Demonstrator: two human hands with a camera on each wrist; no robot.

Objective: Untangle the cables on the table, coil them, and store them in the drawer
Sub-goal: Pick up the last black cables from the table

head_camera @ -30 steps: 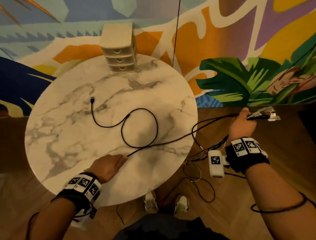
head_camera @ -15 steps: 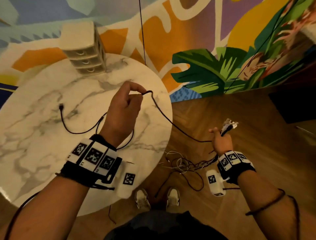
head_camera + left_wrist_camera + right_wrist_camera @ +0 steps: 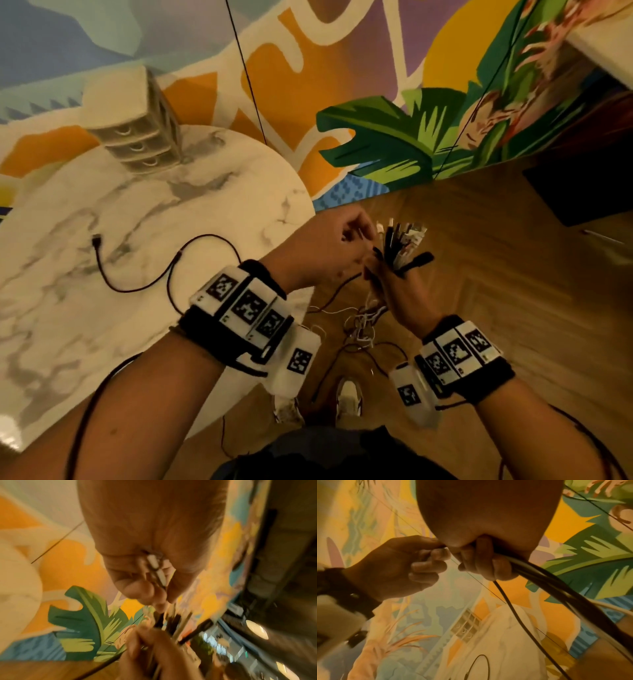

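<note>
Both hands [image 3: 363, 260] now meet — cable ends [image 3: 400, 240] bunched between them.

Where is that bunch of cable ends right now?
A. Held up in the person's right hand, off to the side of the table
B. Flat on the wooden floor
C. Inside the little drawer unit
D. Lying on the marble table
A: the right hand grips the bunch of cable ends in the air beside the marble table, with the left hand at it.
</note>
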